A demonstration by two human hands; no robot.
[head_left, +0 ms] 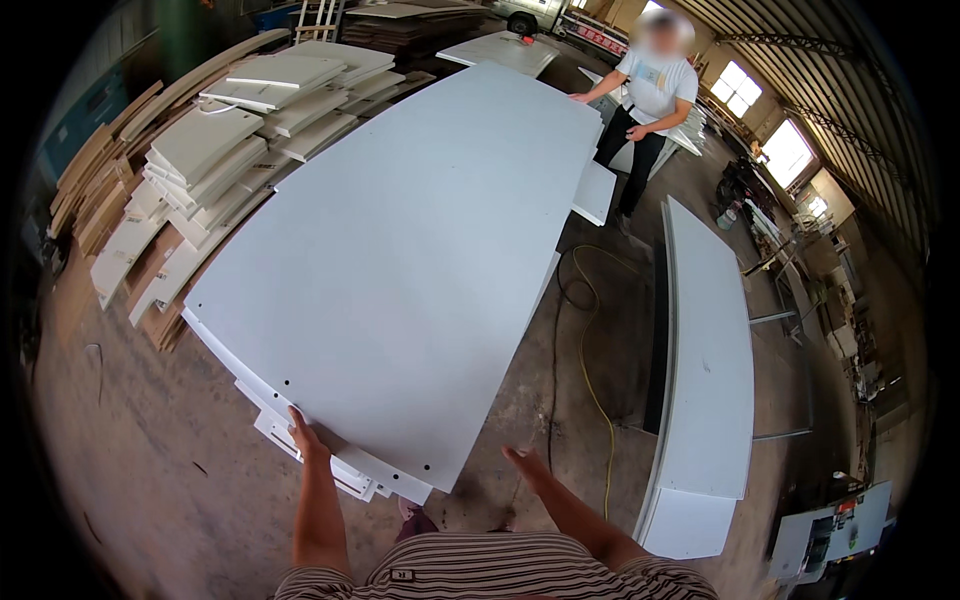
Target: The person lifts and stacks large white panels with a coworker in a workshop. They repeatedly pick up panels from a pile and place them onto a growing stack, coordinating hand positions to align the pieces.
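Observation:
A large white panel [400, 270] with several small dark holes near its close edge lies on top of a stack of white boards. My left hand [304, 436] grips that near edge, thumb on the upper side, the other fingers mostly hidden. To the right of the panel's near corner, my right hand [527, 464] hangs in the air with fingers stretched out, touching nothing. Edges of further white boards [345, 478] stick out beneath the top panel. At the far right corner a co-worker [655, 95] stands with one hand on the panel's edge.
Stacked white boards [210, 150] stand on the left. More long white panels [708, 360] lie to the right. A yellow hose [598, 385] and a dark cable [553, 380] run across the concrete floor between the stacks. A white table-like board [500, 52] is at the back.

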